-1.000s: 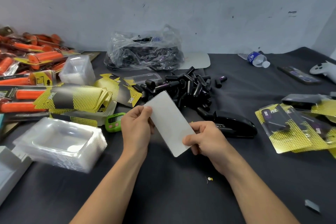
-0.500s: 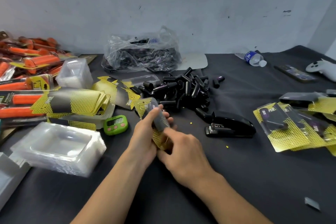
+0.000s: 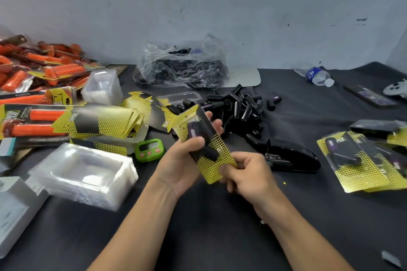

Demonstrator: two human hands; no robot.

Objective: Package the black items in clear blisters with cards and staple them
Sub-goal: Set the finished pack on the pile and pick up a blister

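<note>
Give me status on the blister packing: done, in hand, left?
Done: several carded packs lie piled at the right. In hand: the left hand and right hand hold one filled yellow-card pack; staples cannot be made out, and the stapler sits untouched on the table. Left: a loose pile of black items, more in the plastic bag, plus stacks of cards and blisters.

light: even, soft, weak shadows | glare: plastic bag [image 3: 182,66] | blur: slight motion | edges: wide-angle bowing
</note>
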